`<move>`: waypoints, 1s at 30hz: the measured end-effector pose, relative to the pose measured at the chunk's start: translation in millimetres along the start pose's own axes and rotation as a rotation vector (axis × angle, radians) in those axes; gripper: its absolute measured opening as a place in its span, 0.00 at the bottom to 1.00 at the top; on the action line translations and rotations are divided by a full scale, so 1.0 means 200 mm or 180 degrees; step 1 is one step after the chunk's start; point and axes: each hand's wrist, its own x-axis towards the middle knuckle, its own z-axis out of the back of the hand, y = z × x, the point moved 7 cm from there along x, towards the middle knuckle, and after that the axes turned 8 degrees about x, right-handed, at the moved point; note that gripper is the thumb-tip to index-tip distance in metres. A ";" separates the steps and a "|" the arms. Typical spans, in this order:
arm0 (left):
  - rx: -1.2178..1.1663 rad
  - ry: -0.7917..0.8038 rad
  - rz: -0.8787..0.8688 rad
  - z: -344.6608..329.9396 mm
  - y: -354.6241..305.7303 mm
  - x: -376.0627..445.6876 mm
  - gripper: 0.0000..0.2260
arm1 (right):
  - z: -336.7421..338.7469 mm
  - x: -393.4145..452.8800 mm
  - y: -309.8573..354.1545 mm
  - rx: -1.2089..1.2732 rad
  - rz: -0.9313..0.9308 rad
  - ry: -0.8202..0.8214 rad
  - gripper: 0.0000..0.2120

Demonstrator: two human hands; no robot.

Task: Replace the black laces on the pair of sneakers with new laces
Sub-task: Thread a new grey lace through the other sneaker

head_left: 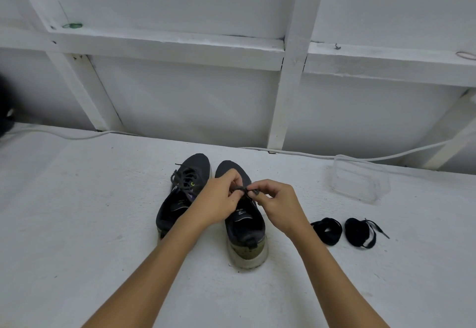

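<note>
- Standing side by side on the rough white painted tabletop (77,211) are two dark grey fabric sneakers, toes pointing away from the person and heels near.
- The left sneaker (185,193) has a smooth rounded toe, a pale worn sole and a small yellow-green mark by its eyelets; its thin dark lace (184,175) lies in loose loops and crossings over the tongue.
- The right sneaker (242,227) shows a thick, scuffed off-white heel with an olive band and an open padded collar.
- Two bare hands meet above the right sneaker's tongue. The left hand (219,198) has its fingers curled and pinches the black lace of the right sneaker (243,189) between thumb and fingertips.
- The right hand (279,205) pinches the same lace just beside it, forefinger and thumb closed on the cord, the other fingers folded.
- Two coiled bundles of flat black new laces lie to the right of the sneakers, near each other but apart: the nearer coil (327,231) is a tidy ring, the farther coil (360,232) has one tipped end trailing out.
- One clear, thin-walled plastic container (360,180) of rectangular shape sits beyond the coils.
- One white cable (309,154) runs along the table's far edge, below white wooden wall framing (291,82).
</note>
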 end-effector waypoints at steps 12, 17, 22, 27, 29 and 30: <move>-0.1346 -0.0076 0.0857 0.05 0.12 0.03 0.02 | 0.00 -0.03 0.03 -0.0175 0.0288 0.0082 0.14; 0.0323 -0.0257 0.0230 0.16 0.15 0.05 0.05 | 0.07 -0.10 -0.02 -0.0599 0.0242 -0.0319 0.09; 0.0758 0.0086 -0.0194 0.15 0.15 0.04 0.06 | 0.06 -0.16 -0.06 -0.0569 0.0066 -0.0492 0.06; 0.0782 0.0147 -0.0139 0.17 0.19 0.07 0.07 | 0.05 -0.15 -0.08 0.0393 -0.0442 -0.0520 0.06; 0.0741 0.0171 -0.0079 0.16 0.20 0.07 0.07 | 0.06 -0.16 -0.10 0.0597 -0.0609 -0.0545 0.06; 0.0622 0.0185 -0.0017 0.16 0.20 0.07 0.06 | 0.06 -0.16 -0.10 0.0551 -0.0663 -0.0513 0.06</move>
